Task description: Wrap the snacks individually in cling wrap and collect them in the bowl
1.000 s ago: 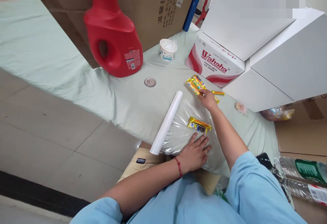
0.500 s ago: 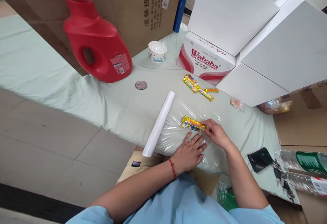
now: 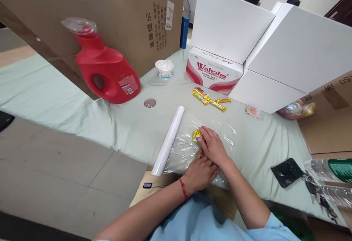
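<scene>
A yellow-wrapped snack packet [image 3: 197, 136] lies on a sheet of clear plastic film [image 3: 181, 149]. My right hand [image 3: 215, 146] grips it from above and covers most of it, leaving only its left end in sight. My left hand [image 3: 202, 173] rests on the film nearer my body, palm down and holding nothing. Its fingertips are partly hidden beneath the right hand. Left of both hands, the white film roll [image 3: 169, 140] lies slanted on the cloth. Several more yellow snack packets [image 3: 210, 99] are farther back on the table.
A red detergent jug [image 3: 110, 70] leans by a large cardboard box [image 3: 132, 21]. Behind the snacks stand a paper cup [image 3: 164, 69], a Wahaha carton [image 3: 213, 70] and white boards [image 3: 288, 47]. A round disc [image 3: 150, 103] lies left; a black pouch [image 3: 286, 172], keys and bottles are right.
My right hand has moved left along the snack packet and now covers most of it, overlapping my left fingers. My left hand stays on the film. The camera view has tilted up slightly.
</scene>
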Tool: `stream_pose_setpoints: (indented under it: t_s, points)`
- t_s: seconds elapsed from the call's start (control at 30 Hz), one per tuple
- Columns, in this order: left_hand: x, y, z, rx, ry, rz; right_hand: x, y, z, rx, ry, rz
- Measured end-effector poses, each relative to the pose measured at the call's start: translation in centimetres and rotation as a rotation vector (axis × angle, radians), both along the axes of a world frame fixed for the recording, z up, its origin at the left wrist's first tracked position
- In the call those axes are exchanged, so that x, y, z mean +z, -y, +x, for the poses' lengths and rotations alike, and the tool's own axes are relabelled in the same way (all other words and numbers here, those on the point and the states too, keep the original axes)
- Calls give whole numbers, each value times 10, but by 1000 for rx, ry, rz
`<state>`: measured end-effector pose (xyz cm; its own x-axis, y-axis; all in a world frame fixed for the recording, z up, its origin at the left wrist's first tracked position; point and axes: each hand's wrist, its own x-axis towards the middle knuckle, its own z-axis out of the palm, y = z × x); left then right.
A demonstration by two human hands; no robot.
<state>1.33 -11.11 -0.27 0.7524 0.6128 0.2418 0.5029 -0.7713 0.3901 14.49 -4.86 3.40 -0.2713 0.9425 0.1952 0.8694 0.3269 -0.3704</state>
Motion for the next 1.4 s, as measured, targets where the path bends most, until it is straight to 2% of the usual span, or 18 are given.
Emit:
stream_pose_setpoints:
  t_s: [0.1,0.2,0.27,0.3,0.33,0.4,0.47,0.53,0.63,0.73,0.87,0.97,1.1,1.3,1.4]
  points:
    - [13,12,-11,-9,76,42,-12,1,-4,-22,34,-2]
    - [38,17,-36,23,181,56,-21,3,-5,-26,79,33]
    - [56,7,-60,200,193,63,-25,4,-6,-42,107,68]
    - [64,-3,-71,353,164,95,-28,4,-6,-51,113,87]
    - [70,-16,-82,514,98,133,-30,4,-7,-59,116,107]
    - [79,-43,-101,804,-141,101,-34,4,-8,-66,115,146]
    - [81,-68,-113,915,-331,-18,-36,4,-8,-64,112,176]
    - [78,-84,-118,867,-438,-155,-37,4,-8,-61,109,192]
    - [70,-92,-118,780,-465,-306,-36,4,-7,-60,104,202]
    - [69,-94,-118,827,-397,-423,-36,5,-8,-55,99,207]
    - [77,-95,-120,861,-267,-555,-36,6,-8,-41,103,223]
    - [81,-93,-118,881,-272,-535,-37,5,-8,-43,110,235]
    - [76,-86,-114,935,-298,-476,-38,4,-9,-51,113,233]
    - [66,-83,-122,937,-139,-564,-40,5,-9,-62,120,207]
    - [65,-81,-120,950,-101,-552,-40,5,-9,-62,113,204]
